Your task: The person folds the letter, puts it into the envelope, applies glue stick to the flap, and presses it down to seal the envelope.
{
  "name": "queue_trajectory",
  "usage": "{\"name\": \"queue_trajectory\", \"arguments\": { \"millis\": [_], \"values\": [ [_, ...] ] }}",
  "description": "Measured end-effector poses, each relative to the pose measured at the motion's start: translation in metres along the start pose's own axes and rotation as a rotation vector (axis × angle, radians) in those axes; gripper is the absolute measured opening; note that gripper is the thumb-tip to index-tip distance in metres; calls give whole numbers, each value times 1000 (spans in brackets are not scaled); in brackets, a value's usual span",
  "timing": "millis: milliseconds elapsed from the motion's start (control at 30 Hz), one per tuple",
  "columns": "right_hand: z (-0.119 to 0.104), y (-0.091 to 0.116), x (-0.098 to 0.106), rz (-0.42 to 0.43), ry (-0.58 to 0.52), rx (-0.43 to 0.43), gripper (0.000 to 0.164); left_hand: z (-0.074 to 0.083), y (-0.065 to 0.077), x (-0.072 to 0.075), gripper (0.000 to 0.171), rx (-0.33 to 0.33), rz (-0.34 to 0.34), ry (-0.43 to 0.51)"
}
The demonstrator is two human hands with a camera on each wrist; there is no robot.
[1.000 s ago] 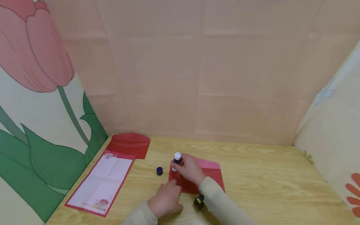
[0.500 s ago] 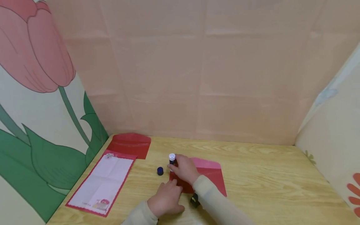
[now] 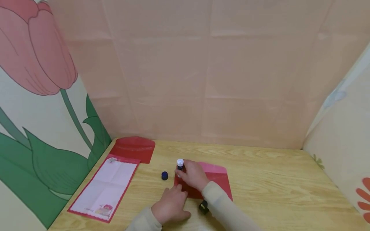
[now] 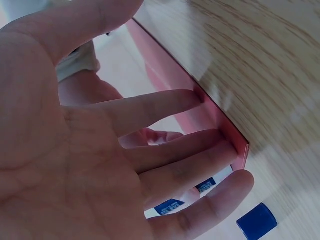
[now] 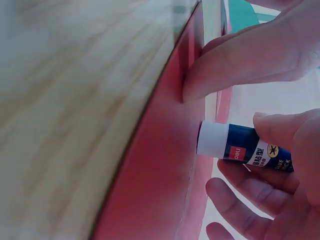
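While right hand (image 3: 193, 175) pinches Deli glue stick (image 5: 254, 147) roughly upright, lower white end at left part of red envelope (image 3: 218, 184), left hand (image 3: 170, 204) rests extended fingers by near-left corner, presumably so it won't slide. Navy cap (image 3: 164, 175) sits apart on wooden table (image 3: 268, 189), likely off for gluing.

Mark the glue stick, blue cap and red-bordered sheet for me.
Glue stick (image 5: 245, 149): right wrist view, on its printed barrel.
Blue cap (image 4: 257, 222): left wrist view, on its side.
Red-bordered sheet (image 3: 104, 186): head view, on its white middle.
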State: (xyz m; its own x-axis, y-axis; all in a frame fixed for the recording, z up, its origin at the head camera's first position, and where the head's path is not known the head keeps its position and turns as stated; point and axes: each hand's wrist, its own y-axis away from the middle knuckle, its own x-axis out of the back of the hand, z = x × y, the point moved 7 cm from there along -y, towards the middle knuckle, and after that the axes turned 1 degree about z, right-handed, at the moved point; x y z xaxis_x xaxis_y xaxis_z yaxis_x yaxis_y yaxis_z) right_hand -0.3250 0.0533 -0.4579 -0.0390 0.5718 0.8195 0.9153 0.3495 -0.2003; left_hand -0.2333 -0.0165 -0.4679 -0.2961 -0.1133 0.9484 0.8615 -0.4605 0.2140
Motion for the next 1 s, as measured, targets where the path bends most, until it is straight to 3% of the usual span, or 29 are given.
{"name": "queue_trajectory", "arguments": {
  "millis": [200,533,1000],
  "values": [
    [6,7,5,-25,-22,-52,24,1,-1,4,49,-17,28,-24],
    [14,21,16,-38,-7,-56,20,2,0,6,45,-26,45,-47],
    [26,35,30,-27,55,-77,19,0,1,7,41,-31,20,-12]
  ]
}}
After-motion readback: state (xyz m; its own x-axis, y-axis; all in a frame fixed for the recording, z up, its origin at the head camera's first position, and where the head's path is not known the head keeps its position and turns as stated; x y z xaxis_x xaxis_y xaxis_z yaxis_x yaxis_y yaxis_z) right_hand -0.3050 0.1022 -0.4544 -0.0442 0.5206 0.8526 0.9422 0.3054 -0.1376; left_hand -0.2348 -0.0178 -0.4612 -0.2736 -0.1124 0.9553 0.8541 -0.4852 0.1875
